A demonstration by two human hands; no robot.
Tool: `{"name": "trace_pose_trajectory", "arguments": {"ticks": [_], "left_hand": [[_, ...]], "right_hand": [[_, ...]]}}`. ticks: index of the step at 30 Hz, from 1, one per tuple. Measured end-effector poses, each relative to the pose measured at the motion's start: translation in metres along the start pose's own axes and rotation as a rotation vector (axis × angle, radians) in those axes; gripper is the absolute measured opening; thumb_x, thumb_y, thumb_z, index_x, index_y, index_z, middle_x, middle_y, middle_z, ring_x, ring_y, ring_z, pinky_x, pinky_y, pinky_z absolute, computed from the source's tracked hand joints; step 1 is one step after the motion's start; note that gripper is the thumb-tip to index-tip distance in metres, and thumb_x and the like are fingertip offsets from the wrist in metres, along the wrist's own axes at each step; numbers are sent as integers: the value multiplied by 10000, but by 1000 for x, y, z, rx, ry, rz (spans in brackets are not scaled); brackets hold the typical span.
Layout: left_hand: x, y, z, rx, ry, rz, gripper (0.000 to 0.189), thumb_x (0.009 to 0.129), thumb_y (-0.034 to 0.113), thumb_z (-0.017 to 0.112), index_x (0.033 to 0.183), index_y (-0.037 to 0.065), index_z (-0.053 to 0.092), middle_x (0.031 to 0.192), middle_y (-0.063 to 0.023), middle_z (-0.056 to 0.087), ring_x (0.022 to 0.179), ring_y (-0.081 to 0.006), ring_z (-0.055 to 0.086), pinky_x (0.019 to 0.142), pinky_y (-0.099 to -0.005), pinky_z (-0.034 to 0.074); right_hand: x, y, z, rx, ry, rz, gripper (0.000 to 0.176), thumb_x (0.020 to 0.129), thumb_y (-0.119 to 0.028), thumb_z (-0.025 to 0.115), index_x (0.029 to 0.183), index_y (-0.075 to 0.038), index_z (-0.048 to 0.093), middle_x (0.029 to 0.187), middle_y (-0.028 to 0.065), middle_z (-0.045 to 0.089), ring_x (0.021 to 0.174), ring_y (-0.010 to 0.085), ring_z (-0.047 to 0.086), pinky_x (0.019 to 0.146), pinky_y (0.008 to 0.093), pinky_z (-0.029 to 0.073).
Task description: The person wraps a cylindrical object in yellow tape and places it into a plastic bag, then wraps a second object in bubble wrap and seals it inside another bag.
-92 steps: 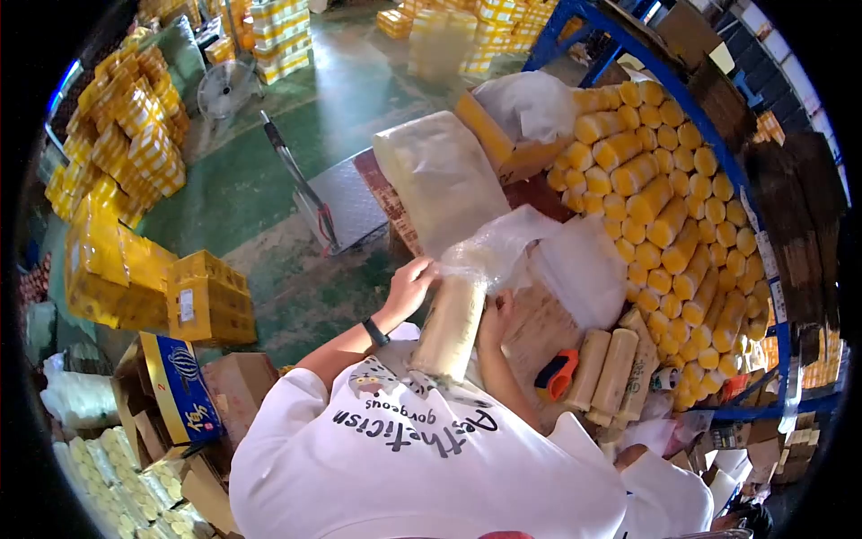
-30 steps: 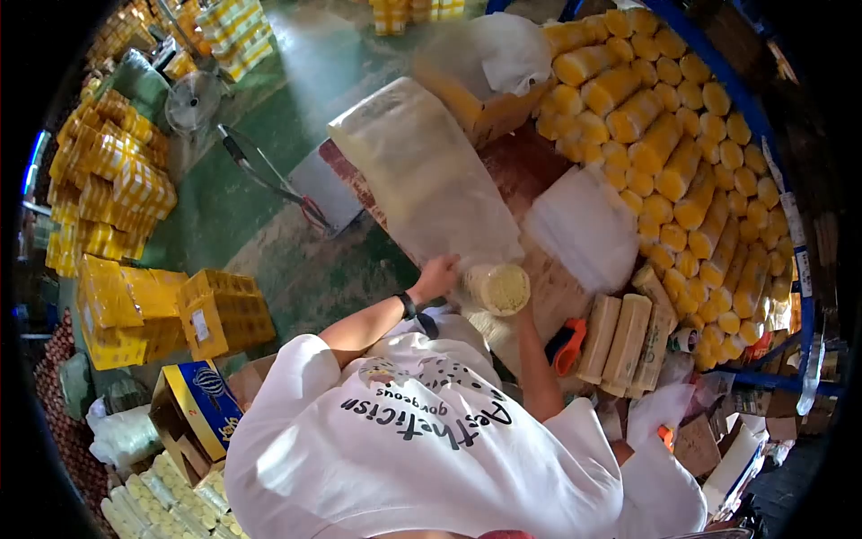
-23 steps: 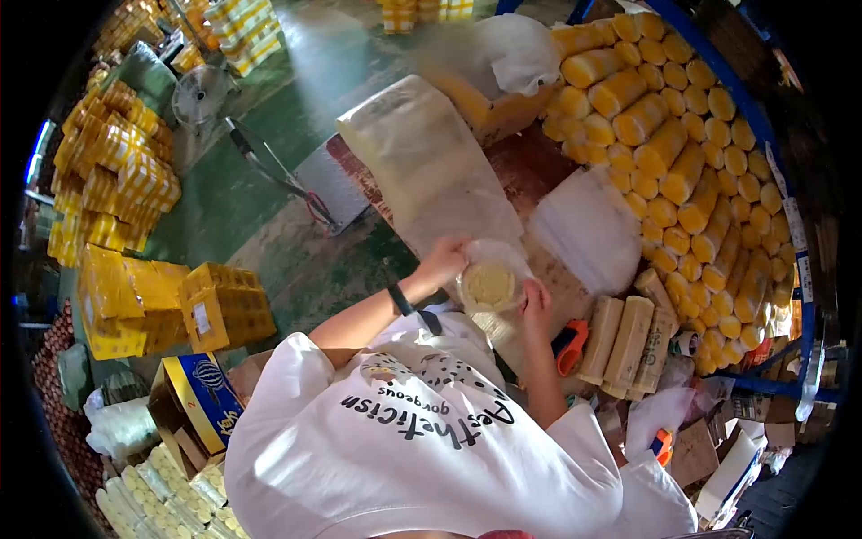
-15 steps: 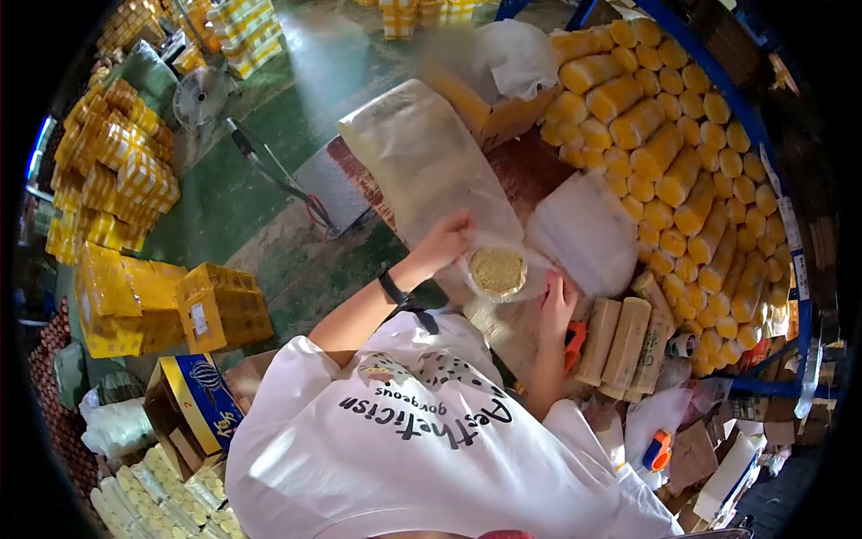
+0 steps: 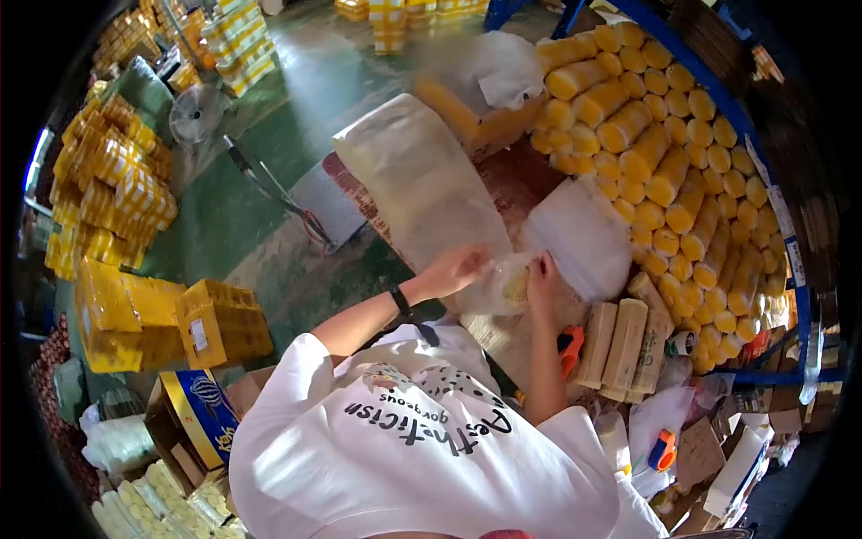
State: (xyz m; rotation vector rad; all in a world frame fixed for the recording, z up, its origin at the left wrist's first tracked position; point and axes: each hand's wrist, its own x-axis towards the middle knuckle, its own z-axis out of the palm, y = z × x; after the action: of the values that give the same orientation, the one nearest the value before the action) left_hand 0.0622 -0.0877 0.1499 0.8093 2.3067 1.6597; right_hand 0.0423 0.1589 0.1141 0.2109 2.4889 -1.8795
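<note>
A clear plastic bag hangs between my two hands above the work table. Inside it, toward its right side, is a round, yellowish, grainy-looking disc, now seen partly edge-on. My left hand, with a black band at the wrist, has its fingers curled at the bag's left edge. Thumb and fingers of my right hand pinch the bag's right end, beside the disc. Beyond my left hand lies a long stack of clear plastic sheeting. Another pile of clear bags lies past my right hand.
Paper-wrapped bundles and an orange-handled tool sit near my right forearm. Yellow rolls are piled against a blue frame at right. Taped yellow cartons stand on the floor at left, near a metal platform with a handle.
The disc has turned from facing up to nearly edge-on and shifted right in the bag. My left hand has moved down, and my right hand slightly up and left.
</note>
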Motion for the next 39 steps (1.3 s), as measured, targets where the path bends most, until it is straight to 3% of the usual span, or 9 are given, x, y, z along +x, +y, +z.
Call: {"name": "trace_pose_trajectory", "arguments": {"ticks": [2, 4, 8, 13, 20, 28, 30, 34, 39], "left_hand": [[-13, -18, -1, 597, 50, 188, 423, 841, 224, 583, 1254, 184, 499, 1241, -92, 494, 1165, -280, 451, 906, -514, 396], [-20, -27, -5, 1069, -32, 403, 471, 849, 279, 559, 1307, 217, 466, 1334, -94, 436, 1258, -335, 361, 961, -625, 313], [14, -102, -9, 1359, -114, 430, 543, 856, 347, 538, 1370, 266, 383, 1368, -73, 407, 1240, -368, 363, 938, -686, 271], [124, -131, -48, 1293, -155, -222, 429, 875, 330, 512, 1291, 241, 455, 1343, -49, 428, 1202, -270, 442, 955, -559, 353], [203, -219, -85, 1231, 194, -80, 281, 904, 176, 448, 1179, 156, 508, 1222, -67, 502, 1028, -284, 557, 765, -417, 492], [246, -220, -90, 862, 360, -421, 301, 877, 174, 483, 1162, 85, 522, 1180, -105, 538, 1007, -313, 568, 788, -430, 494], [219, -183, -69, 1009, 422, -102, 319, 850, 147, 533, 1163, 90, 551, 1153, -141, 565, 1019, -331, 568, 839, -415, 471], [140, -125, -26, 68, 516, 86, 320, 788, 95, 588, 1102, 37, 561, 1107, -159, 534, 984, -323, 560, 812, -373, 482], [24, -101, -15, 49, 432, -411, 367, 814, 90, 624, 1170, 50, 543, 1214, -136, 520, 1071, -266, 534, 857, -343, 470]], "right_hand": [[1, 59, 4, 261, 269, 114, 417, 897, -273, 561, 1201, -2, 470, 1169, 115, 533, 1085, 233, 500, 928, 315, 400], [-31, 0, 0, 410, 466, 240, 410, 923, -301, 498, 1180, 19, 487, 1118, 97, 546, 1042, 222, 524, 884, 314, 433], [-63, 13, -27, 704, 652, 356, 352, 944, -319, 455, 1126, -25, 516, 1099, 77, 547, 1006, 220, 544, 847, 341, 467], [-88, 2, -43, 872, 699, 319, 365, 947, -349, 412, 1124, -49, 521, 1106, 74, 548, 1010, 233, 545, 868, 386, 472], [-72, -9, -56, 894, 911, 360, 316, 957, -317, 404, 1012, -50, 563, 1019, 51, 589, 892, 211, 576, 804, 372, 481], [-44, -28, -51, 624, 802, 396, 172, 901, -226, 515, 956, -75, 575, 933, 16, 584, 861, 143, 555, 791, 307, 456], [-25, -48, -43, 455, 667, 489, 131, 892, -211, 520, 893, -86, 562, 846, -7, 557, 808, 116, 536, 765, 288, 444], [2, -41, -15, 360, 51, 186, 277, 869, -212, 611, 1080, -47, 539, 1117, 38, 540, 1002, 131, 541, 855, 295, 437], [12, -12, -26, -342, -201, -26, 493, 803, -209, 671, 1232, -69, 473, 1267, 139, 481, 1218, 296, 422, 1035, 392, 324]]}}
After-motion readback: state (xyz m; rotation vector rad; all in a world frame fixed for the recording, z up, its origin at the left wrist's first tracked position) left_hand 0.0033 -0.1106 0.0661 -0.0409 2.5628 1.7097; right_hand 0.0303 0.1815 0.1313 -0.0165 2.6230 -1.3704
